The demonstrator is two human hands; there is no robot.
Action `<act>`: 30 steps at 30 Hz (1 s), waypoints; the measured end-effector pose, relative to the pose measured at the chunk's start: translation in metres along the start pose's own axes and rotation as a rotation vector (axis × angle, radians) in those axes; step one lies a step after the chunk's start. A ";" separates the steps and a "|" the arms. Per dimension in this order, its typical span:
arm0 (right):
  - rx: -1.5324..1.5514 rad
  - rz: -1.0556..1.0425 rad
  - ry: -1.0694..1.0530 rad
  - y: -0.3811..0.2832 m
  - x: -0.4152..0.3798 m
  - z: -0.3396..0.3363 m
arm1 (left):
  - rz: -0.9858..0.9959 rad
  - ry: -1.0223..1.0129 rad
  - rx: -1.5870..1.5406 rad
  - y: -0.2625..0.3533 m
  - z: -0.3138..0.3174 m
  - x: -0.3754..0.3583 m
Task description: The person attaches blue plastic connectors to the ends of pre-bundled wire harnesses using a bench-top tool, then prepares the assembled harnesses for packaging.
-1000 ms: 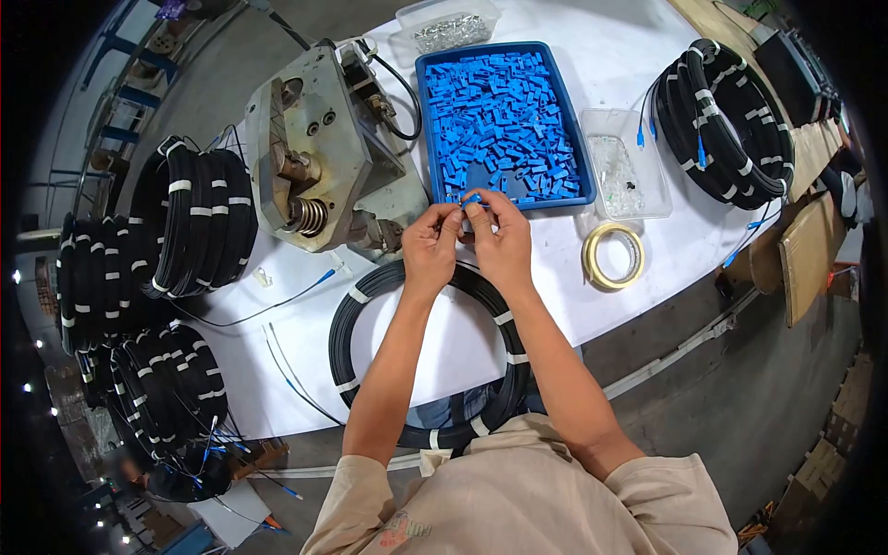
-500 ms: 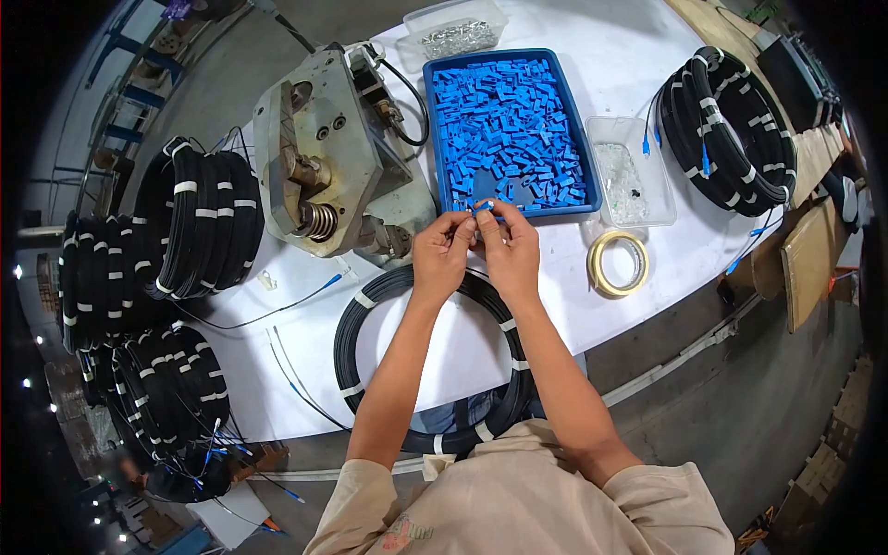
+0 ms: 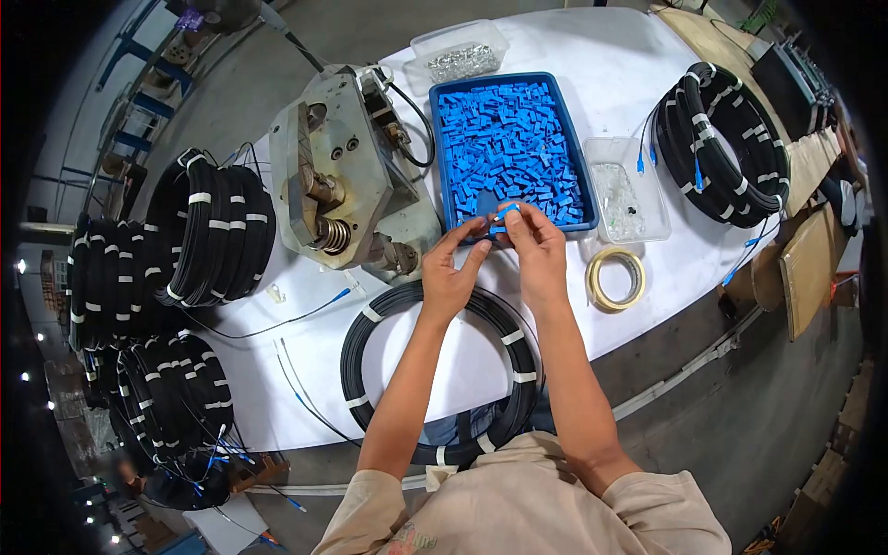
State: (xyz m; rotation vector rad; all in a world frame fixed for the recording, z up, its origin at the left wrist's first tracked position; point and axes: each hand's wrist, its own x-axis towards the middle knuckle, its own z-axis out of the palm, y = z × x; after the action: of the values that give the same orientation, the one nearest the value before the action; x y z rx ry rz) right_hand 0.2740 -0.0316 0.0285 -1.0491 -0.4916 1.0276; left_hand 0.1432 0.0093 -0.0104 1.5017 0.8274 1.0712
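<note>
My right hand (image 3: 538,250) pinches a small blue connector (image 3: 506,212) over the near edge of a blue tray (image 3: 592,224) full of blue pieces. Just left of it is my left hand (image 3: 452,268), its thumb and fingers apart, with the fingertips near the connector and nothing visible between them. Beneath my forearms lies a black cable coil (image 3: 356,349) bound with white bands. A thin cable runs from near my right hand down toward the coil.
A metal machine (image 3: 356,176) stands left of the tray. Banded coils (image 3: 222,231) are stacked at the left, with another coil (image 3: 721,148) at the right. A tape roll (image 3: 594,280), a clear box (image 3: 659,227) and another clear box (image 3: 501,39) surround the tray.
My hands have moved apart slightly; the left thumb and fingers have opened, and the blue connector now shows in my right fingers. The whole view has shifted a little.
</note>
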 end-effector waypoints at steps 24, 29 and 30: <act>0.020 -0.054 -0.042 -0.026 0.011 -0.012 | -0.169 -0.124 0.063 0.006 0.004 0.007; -0.091 -0.046 -0.148 -0.022 0.003 -0.006 | -0.222 -0.116 0.073 0.006 0.003 0.009; -0.090 -0.047 -0.149 -0.017 0.001 -0.008 | -0.258 -0.126 0.114 0.006 0.001 0.009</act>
State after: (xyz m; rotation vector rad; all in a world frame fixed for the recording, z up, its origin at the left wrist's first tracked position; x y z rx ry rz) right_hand 0.2879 -0.0368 0.0396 -1.0404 -0.6862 1.0547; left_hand 0.1473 0.0156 -0.0029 1.4921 0.9765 0.7429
